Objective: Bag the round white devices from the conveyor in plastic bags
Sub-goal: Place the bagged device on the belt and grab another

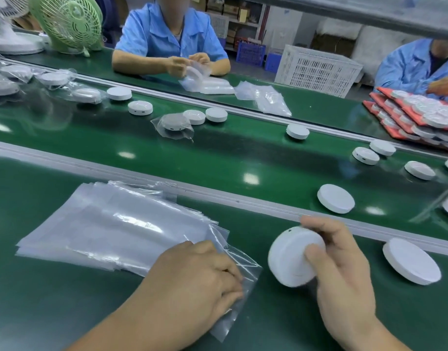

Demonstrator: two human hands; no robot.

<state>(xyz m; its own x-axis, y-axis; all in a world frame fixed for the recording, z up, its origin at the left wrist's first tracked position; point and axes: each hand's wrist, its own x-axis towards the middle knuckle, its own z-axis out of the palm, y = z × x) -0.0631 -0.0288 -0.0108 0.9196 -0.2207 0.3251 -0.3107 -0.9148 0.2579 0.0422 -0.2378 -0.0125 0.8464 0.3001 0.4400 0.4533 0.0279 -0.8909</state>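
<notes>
At the upper left of the frame a green desk fan (pixel 68 21) stands on the far bench, and below it several bagged devices (pixel 53 78) lie on the green conveyor belt (pixel 217 153). In the lower left a stack of clear plastic bags (pixel 111 229) lies flat on the near bench, its far edge reaching the metal rail beside the belt. The left hand (pixel 192 277) rests on the stack's right end, fingers curled and pinching a single loose bag (pixel 245 267) that sticks out toward the right. Near the upper middle, a person in a blue shirt (pixel 167 34) handles a bag on the far side. Right of the loose bag, the right hand (pixel 344 269) grips a round white device (pixel 291 257) by its rim between thumb and fingers, tilted on edge above the near bench. Just beyond the rail a bare device (pixel 335 198) sits on the belt, with more scattered along it. At lower right another device (pixel 411 260) lies on the near bench. Red trays (pixel 420 115) of devices are stacked at upper right.
</notes>
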